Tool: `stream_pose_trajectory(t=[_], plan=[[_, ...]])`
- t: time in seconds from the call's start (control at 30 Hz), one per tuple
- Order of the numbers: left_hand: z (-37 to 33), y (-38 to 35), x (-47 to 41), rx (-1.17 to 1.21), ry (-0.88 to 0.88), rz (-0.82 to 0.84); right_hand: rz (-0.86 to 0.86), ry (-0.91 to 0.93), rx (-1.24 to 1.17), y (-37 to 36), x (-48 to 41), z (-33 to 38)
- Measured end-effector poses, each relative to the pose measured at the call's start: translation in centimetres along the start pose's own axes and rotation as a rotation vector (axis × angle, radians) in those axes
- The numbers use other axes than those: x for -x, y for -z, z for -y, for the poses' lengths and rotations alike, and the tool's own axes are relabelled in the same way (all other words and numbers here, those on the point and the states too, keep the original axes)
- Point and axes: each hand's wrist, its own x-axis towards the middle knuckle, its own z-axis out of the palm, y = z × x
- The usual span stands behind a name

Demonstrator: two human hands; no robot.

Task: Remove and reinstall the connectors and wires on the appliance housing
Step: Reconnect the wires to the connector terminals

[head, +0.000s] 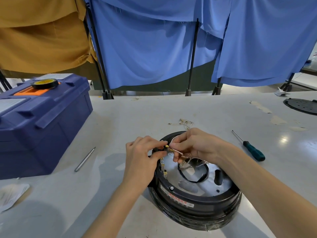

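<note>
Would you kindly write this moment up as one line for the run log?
left hand: grips connector on housing rim | right hand: pinches wire | screwdriver: on table, untouched

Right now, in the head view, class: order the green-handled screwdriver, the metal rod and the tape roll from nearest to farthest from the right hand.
From the right hand:
1. Green-handled screwdriver, on its right.
2. Metal rod, on the table's left.
3. Tape roll, atop the blue toolbox, far left.
</note>
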Motion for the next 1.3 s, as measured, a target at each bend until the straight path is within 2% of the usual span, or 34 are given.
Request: stream_pose_trajectory(t=[0.2,0.3,0.37,0.53,0.6,0.73,0.83,1.0,1.13,1.3], plan=[[-0.7,-0.1,-0.6,-0.131,-0.212,-0.005,0.062,0.036,0.002,0.4,0.7,0.1],[-0.7,0.1,-0.9,-0.240,-0.245,-0.005,-0.050,0.093,0.005,1.3,1.1,0.0],[-0.6,0.2,-1.0,-0.242,-0.217,0.022,-0.110,0.126,0.000,2.4,1.7,0.0],[-0.6,0.0,-1.3,-0.108,-0.091,0.136,-0.040,0.154,-0.007,3.7,3.7,-0.2],[-0.8,-0.1,-1.4,-0.036,-0.021,0.158,-0.069,0.136,-0.018,3.7,3.8,-0.5],[-1.5,-0.2,-1.5,0.095,0.065,0.162,-0.184,0.131,-0.162,3.5,3.5,-0.7],[-1.9,-0.1,-1.6,0.158,0.081,0.136,-0.209,0.186,-0.226,3.1,3.1,-0.4],[-2.3,0.3,-1.8,0.299,0.124,0.135,-0.210,0.262,-0.194,2.8,2.6,1.3],[-2.6,0.3,-1.5,0.394,0.186,0.236,-0.249,0.257,-0.129,2.7,1.7,2.7],[-2.8,0.4,-0.6,0.362,0.241,0.370,-0.244,0.181,-0.022,1.9,0.7,3.0]])
